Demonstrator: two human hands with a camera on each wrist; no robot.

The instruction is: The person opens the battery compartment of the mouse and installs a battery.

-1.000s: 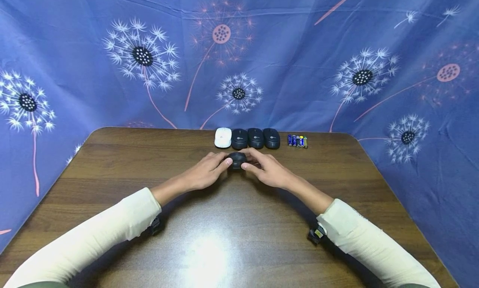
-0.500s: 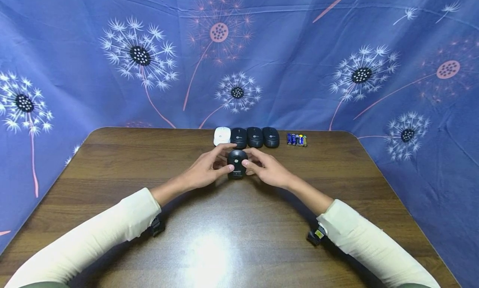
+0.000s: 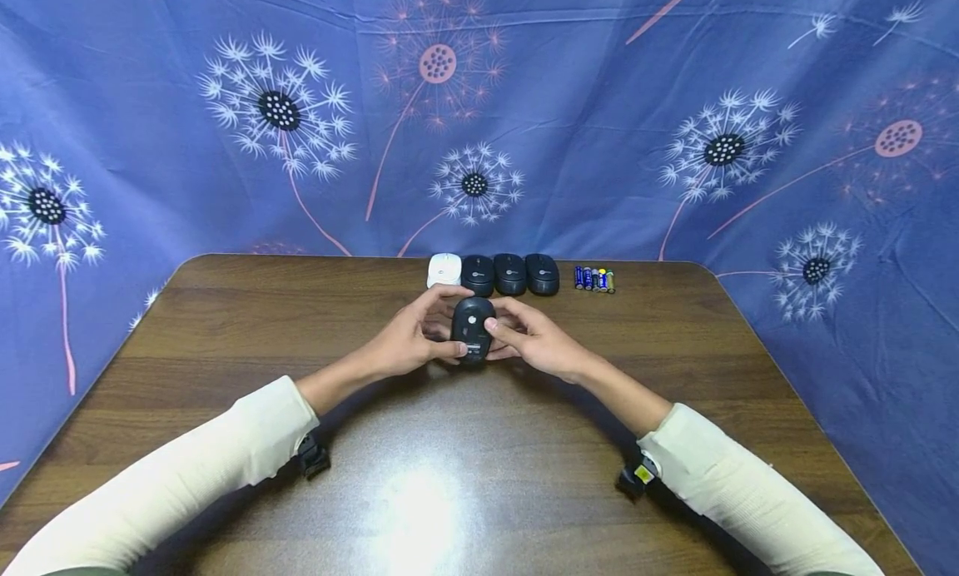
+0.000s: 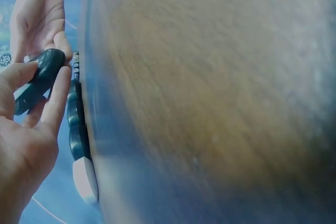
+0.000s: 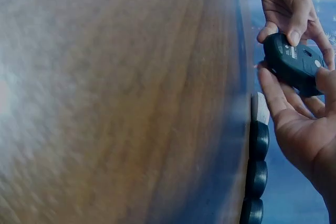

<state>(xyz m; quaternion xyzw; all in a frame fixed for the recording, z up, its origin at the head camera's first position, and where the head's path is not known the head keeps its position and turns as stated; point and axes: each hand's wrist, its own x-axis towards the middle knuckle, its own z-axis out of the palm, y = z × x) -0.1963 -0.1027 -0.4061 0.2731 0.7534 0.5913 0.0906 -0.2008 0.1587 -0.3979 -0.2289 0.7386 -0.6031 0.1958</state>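
A black computer mouse (image 3: 473, 330) is held up between both hands, its underside with a pale round spot and a small label turned toward the head camera. My left hand (image 3: 408, 336) grips its left side, thumb on the underside near the lower end and fingers around the edge. On the other side my right hand (image 3: 541, 340) holds it with the thumb pressed on the underside. Both wrist views show the mouse (image 4: 41, 81) raised above the table, fingers behind it. In the right wrist view the mouse (image 5: 295, 65) shows its label beside the left thumb.
Along the table's back stand a white mouse (image 3: 445, 270) and three black mice (image 3: 510, 275) in a row. To their right lie several small batteries (image 3: 595, 280). A blue dandelion-print cloth (image 3: 584, 101) hangs behind the brown wooden table (image 3: 479, 443).
The mouse has been tilted up so its underside now faces the head camera. My left thumb has slid lower on it; both hands keep hold.
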